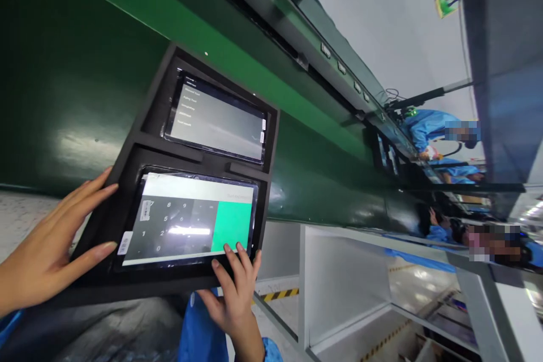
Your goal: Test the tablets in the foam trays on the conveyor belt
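A black foam tray (212, 163) lies in front of me on the green bench, with a tablet in each of its two compartments. The nearer tablet (186, 226) shows a calculator keypad with a bright green panel. On the farther tablet (220, 119) a grey screen lists a text menu. My left hand (63, 243) rests along the tray's left side, fingers spread and thumb on the rim. My right hand (235, 283) lies over the near right edge, its fingers apart and the tips at the lower edge of the nearer tablet's green panel.
The green bench (314, 164) runs away to the right, with a grey rail (335, 62) along its far side. Co-workers in blue (436, 130) are farther down the line. Below the bench stands a white-framed shelf (348, 277).
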Demonstrator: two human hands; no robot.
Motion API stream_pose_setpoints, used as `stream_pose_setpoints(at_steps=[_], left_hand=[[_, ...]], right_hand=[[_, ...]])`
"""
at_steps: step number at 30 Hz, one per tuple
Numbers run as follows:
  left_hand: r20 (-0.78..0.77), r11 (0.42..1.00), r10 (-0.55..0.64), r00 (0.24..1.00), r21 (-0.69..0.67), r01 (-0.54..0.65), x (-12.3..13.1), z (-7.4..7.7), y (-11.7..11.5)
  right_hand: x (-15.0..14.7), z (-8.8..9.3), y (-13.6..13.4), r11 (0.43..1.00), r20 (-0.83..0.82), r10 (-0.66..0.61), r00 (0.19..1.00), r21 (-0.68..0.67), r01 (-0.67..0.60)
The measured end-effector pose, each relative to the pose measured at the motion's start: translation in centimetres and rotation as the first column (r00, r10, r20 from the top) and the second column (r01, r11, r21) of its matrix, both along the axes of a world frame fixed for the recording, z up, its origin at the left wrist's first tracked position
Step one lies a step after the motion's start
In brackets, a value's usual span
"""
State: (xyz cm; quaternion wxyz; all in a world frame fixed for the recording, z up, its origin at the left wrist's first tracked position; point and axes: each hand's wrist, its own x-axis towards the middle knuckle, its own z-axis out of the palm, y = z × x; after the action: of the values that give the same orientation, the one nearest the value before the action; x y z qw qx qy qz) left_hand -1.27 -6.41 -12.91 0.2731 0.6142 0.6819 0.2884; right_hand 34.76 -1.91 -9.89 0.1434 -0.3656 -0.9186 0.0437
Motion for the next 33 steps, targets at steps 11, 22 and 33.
stream_pose_setpoints(at_steps=[11,22,33], left_hand=[[-0.080,0.944,0.055,0.995,0.329,-0.026,-4.6,1.7,20.2],[-0.021,0.961,0.050,0.999,0.275,-0.043,-6.3,0.9,36.6],[0.021,0.941,0.027,0.999,0.338,-0.033,-6.9,0.8,35.9]], right_hand=[[-3.4,0.7,10.0,1.000,-0.229,-0.018,0.973,0.004,0.019],[-3.0,-0.2,11.3,0.985,-0.305,-0.019,0.952,0.158,0.070],[-8.1,2.7,12.4,0.985,-0.288,-0.161,0.944,-0.108,0.135]])
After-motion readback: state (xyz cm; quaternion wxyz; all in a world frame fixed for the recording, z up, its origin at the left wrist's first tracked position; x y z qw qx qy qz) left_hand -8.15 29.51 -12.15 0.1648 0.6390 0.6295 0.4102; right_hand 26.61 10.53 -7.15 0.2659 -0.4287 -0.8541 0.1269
